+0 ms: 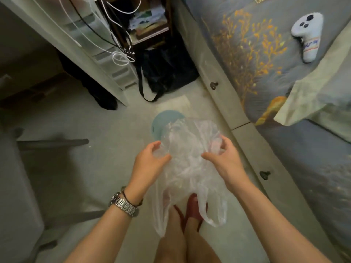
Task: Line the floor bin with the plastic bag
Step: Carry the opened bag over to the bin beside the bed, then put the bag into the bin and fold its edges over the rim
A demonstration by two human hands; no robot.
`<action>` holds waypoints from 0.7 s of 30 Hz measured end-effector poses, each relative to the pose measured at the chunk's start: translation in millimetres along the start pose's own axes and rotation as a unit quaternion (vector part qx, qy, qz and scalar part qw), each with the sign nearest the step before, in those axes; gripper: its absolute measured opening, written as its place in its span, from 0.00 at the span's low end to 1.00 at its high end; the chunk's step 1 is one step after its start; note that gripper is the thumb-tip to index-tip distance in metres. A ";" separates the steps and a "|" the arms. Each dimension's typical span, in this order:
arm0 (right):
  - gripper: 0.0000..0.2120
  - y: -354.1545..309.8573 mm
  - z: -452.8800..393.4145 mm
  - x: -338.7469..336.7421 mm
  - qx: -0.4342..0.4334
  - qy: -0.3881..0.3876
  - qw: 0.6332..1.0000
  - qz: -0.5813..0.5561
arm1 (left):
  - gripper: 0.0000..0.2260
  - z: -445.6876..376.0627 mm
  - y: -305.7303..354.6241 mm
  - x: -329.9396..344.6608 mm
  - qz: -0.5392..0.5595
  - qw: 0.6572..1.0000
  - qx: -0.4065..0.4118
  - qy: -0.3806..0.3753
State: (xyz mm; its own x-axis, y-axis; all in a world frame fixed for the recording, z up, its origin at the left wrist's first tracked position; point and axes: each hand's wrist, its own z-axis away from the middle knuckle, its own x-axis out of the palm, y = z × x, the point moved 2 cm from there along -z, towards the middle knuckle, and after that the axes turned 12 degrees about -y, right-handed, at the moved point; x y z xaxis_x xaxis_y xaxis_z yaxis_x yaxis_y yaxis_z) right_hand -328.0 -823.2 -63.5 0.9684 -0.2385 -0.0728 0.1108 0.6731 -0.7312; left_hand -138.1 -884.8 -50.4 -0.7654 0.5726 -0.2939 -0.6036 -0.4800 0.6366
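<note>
A: How far along is the lining?

B: Early, I'd judge. The bag (187,158) is up in the air between both hands, not yet in the bin (161,121). The bin stands on the floor (106,158) just beyond the bag, and its mouth shows no plastic over the rim.

A: What are the hands doing?

B: The left hand (150,160) pinches the film at the bag's left edge with curled fingers. The right hand (221,158) grips the right edge the same way. Both are closed on the bag, which stays bunched between them.

A: So what is left?

B: Finding the mouth, spreading it, lowering the body into the bin and folding the edge over the rim. That is my reading, nothing more.

A: And the materials?

B: The bag is thin, clear, crinkled film, limp, with two loop handles hanging low over the person's feet. The bin is round, pale blue-green, smooth plastic by the look. The floor is pale and plain. A patterned bed (266,63) runs along the right.
</note>
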 end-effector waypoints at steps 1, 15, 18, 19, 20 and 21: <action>0.34 3.0 -5.7 2.6 -0.001 0.001 1.000 0.005 | 0.25 -6.3 -4.2 -0.5 0.002 1.000 -0.007 -0.007; 0.33 50.0 -138.7 51.7 -0.053 -0.088 0.973 0.206 | 0.23 -119.6 -75.2 1.4 0.005 1.000 -0.002 -0.003; 0.33 69.3 -180.0 56.7 -0.051 -0.134 0.963 0.229 | 0.23 -159.9 -93.8 11.5 0.021 1.000 0.008 -0.006; 0.33 74.9 -193.4 57.4 -0.052 -0.149 0.959 0.234 | 0.23 -172.9 -99.5 13.6 0.022 1.000 0.013 -0.006; 0.32 79.8 -206.5 57.7 -0.057 -0.161 0.956 0.237 | 0.22 -185.2 -105.4 15.0 0.019 1.000 0.019 -0.006; 0.32 84.0 -218.8 57.8 -0.063 -0.171 0.954 0.239 | 0.22 -195.9 -110.4 15.7 0.015 1.000 0.024 -0.009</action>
State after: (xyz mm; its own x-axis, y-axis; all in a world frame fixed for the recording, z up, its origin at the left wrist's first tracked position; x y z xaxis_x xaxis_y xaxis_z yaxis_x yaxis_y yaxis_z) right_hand -311.5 -933.7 -277.6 0.9203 0.3316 -0.2077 -0.3679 0.5528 -0.7477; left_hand -127.3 -953.0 -265.0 -0.7785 0.5703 -0.2623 -0.5687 -0.4640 0.6791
